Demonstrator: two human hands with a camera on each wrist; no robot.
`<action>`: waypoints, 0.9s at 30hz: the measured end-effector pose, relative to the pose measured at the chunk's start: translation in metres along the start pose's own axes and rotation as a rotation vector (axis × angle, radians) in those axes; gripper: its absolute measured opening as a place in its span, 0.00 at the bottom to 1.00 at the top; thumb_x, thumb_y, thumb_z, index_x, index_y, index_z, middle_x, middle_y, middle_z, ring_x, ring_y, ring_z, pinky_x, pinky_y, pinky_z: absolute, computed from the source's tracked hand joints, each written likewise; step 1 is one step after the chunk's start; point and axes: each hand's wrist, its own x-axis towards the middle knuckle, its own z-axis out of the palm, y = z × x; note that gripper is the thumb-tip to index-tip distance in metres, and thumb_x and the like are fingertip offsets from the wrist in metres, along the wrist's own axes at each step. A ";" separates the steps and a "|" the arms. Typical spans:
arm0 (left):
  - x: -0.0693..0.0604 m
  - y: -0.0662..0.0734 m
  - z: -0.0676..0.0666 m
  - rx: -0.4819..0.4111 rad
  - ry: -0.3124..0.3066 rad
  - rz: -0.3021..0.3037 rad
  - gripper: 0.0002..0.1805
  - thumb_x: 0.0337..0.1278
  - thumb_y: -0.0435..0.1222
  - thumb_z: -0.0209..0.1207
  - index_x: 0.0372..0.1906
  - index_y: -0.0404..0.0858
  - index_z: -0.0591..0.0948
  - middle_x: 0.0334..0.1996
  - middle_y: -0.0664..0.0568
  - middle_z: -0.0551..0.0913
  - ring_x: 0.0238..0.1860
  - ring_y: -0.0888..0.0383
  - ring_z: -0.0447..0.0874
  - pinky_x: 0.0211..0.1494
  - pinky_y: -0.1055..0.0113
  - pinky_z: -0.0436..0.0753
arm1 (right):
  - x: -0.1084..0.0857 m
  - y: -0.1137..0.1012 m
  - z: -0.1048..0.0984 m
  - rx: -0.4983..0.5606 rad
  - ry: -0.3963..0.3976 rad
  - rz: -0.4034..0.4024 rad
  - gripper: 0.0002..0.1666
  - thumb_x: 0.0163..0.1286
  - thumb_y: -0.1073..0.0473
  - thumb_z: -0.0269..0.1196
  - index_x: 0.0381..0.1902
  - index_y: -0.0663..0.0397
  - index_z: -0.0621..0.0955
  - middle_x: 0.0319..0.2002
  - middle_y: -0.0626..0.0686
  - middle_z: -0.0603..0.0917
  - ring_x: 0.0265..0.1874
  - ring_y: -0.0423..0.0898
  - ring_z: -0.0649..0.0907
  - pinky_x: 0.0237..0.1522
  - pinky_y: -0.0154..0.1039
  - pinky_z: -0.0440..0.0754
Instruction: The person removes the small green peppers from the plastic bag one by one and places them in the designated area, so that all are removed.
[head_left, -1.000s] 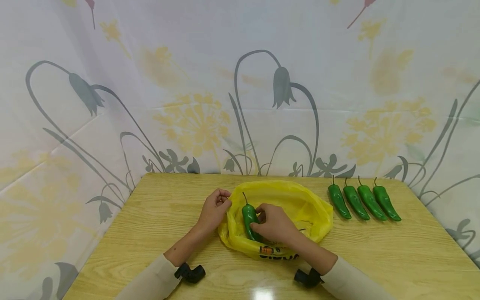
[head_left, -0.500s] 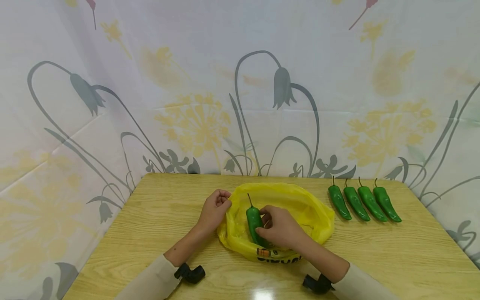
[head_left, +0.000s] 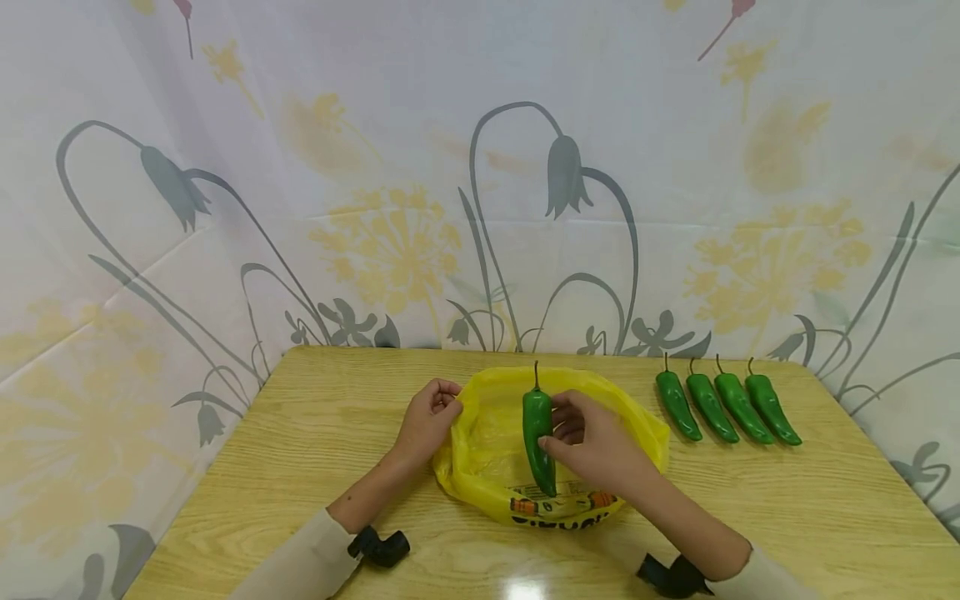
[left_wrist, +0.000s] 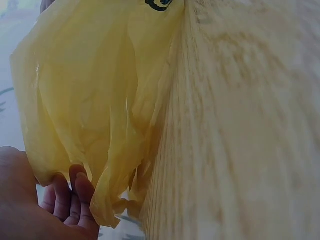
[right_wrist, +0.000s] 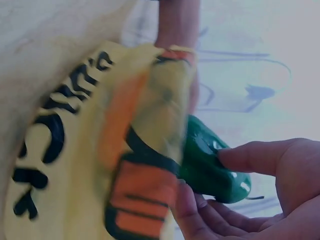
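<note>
A yellow plastic bag [head_left: 480, 492] with dark print stands on the table, its mouth spread wide. My left hand [head_left: 426, 422] pinches the bag's left rim between thumb and fingers; in the left wrist view the fingers [left_wrist: 82, 192] curl at the film. Over the bag's opening, my right hand [head_left: 596, 442] holds a green chili pepper [head_left: 537, 429] by its side, stem up and tip down. The right wrist view shows the thumb on the pepper [right_wrist: 212, 165], whose lower part is hidden behind the bag wall.
Several green chili peppers [head_left: 720, 406] lie in a row at the back right of the wooden table [head_left: 330, 417]. Behind the table hangs a flower-patterned cloth [head_left: 390, 125]. A black device [head_left: 380, 547] is strapped at the left wrist.
My right hand has lifted the pepper up from inside the bag and moved it to the right, turning it more upright. The left hand has stayed at the rim.
</note>
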 end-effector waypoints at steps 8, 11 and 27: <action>0.000 -0.001 0.000 0.009 0.007 -0.001 0.10 0.71 0.28 0.57 0.52 0.28 0.79 0.36 0.47 0.77 0.33 0.58 0.74 0.38 0.72 0.75 | -0.010 -0.005 -0.028 -0.039 0.047 -0.033 0.31 0.72 0.57 0.72 0.66 0.66 0.76 0.53 0.57 0.85 0.47 0.48 0.86 0.50 0.42 0.86; 0.000 -0.002 0.000 0.018 0.007 -0.003 0.09 0.71 0.28 0.57 0.51 0.29 0.79 0.36 0.47 0.77 0.34 0.58 0.75 0.39 0.72 0.75 | -0.012 -0.003 -0.040 -0.054 0.067 -0.025 0.31 0.72 0.57 0.71 0.67 0.66 0.75 0.53 0.58 0.84 0.48 0.49 0.86 0.50 0.41 0.85; 0.002 -0.003 0.001 0.009 -0.001 0.001 0.10 0.70 0.28 0.58 0.52 0.28 0.79 0.36 0.48 0.78 0.34 0.59 0.75 0.40 0.73 0.76 | -0.009 0.018 -0.098 -0.101 0.111 0.099 0.39 0.76 0.52 0.67 0.74 0.71 0.68 0.62 0.68 0.80 0.58 0.62 0.82 0.57 0.55 0.84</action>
